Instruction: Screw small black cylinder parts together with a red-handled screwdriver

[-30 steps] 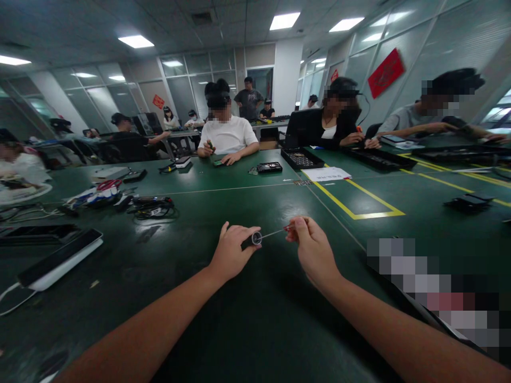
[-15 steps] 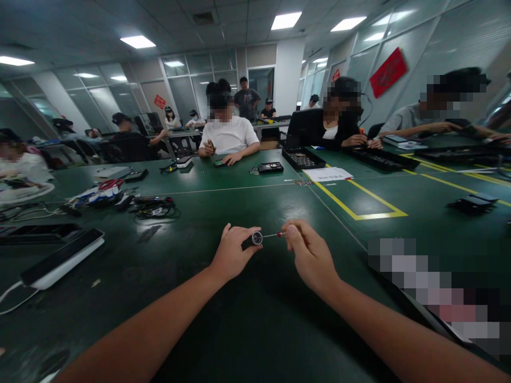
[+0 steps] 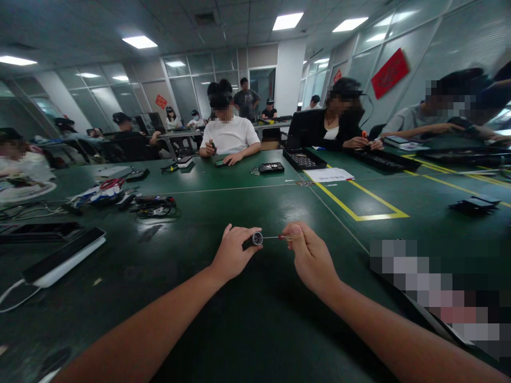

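Note:
Between thumb and fingers, my left hand [image 3: 233,252] holds a small dark cylinder [image 3: 257,239] with a pale round rim, its open end facing me. My right hand [image 3: 311,252] is closed on a thin screwdriver [image 3: 284,238] with a red part on its handle. The metal shaft points left and its tip meets the right side of the cylinder's rim; whether it enters the cylinder cannot be made out. Both hands are above the green table [image 3: 223,330].
A black-and-white long device [image 3: 66,258] lies at left, with bundled cables [image 3: 155,207] behind it. Across the table are a hard drive [image 3: 271,167], a black parts tray [image 3: 303,158], a paper sheet [image 3: 329,175] and seated people. A pixelated item [image 3: 435,298] lies at right.
My right hand and the screwdriver have shifted very slightly, and the handle has turned a little in the fingers. My left hand keeps its hold on the cylinder.

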The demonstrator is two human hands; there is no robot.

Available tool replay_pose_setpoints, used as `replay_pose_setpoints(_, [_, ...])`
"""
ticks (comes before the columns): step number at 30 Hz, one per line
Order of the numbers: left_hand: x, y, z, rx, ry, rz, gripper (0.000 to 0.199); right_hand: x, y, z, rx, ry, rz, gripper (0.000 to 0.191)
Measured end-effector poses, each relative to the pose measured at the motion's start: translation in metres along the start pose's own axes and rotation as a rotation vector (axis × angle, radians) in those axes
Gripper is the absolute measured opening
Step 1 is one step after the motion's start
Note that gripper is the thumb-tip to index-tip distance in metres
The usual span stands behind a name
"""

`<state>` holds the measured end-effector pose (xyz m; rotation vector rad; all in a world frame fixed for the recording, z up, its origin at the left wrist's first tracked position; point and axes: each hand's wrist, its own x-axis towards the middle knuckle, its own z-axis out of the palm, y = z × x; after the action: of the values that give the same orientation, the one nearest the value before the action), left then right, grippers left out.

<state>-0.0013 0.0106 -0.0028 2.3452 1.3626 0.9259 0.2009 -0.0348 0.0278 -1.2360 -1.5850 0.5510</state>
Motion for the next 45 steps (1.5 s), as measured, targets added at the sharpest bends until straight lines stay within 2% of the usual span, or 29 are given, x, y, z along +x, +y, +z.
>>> replay_pose_setpoints(4, [0.0,0.0,-0.001,-0.004,0.01,-0.009,0.037,0.0,0.0,0.001,-0.048,-0.002,-0.002,0.022])
replay_pose_setpoints(8, [0.0,0.0,-0.002,-0.017,0.018,-0.028,0.036,0.0,0.005,0.004,0.085,0.035,0.047,0.011])
replay_pose_setpoints(13, [-0.001,0.002,-0.002,-0.008,0.003,-0.016,0.036,0.004,0.008,0.007,0.245,0.081,0.103,0.016])
replay_pose_setpoints(17, [-0.002,0.005,-0.005,0.053,0.034,0.068,0.033,0.012,0.013,0.009,0.564,0.16,0.336,0.026])
replay_pose_setpoints(20, [-0.001,0.005,-0.007,0.1,0.054,0.045,0.032,0.018,0.021,0.009,0.75,0.198,0.476,0.024])
replay_pose_setpoints(28, [0.002,-0.003,-0.003,0.096,0.041,0.01,0.034,0.015,0.026,0.01,0.533,0.245,0.323,0.027])
replay_pose_setpoints(36, [0.003,0.006,-0.005,-0.133,0.095,-0.041,0.024,0.015,0.027,0.008,0.448,0.321,0.244,0.029])
replay_pose_setpoints(40, [-0.001,0.022,-0.011,-0.182,-0.007,-0.075,0.031,0.017,0.024,0.004,0.436,0.37,0.204,0.029])
replay_pose_setpoints(43, [-0.001,0.037,-0.014,-0.162,-0.098,-0.11,0.018,0.017,0.015,-0.001,0.416,0.391,0.155,0.028])
replay_pose_setpoints(45, [0.002,0.046,-0.011,-0.136,-0.19,-0.088,0.014,0.016,0.008,-0.004,0.417,0.397,0.131,0.027])
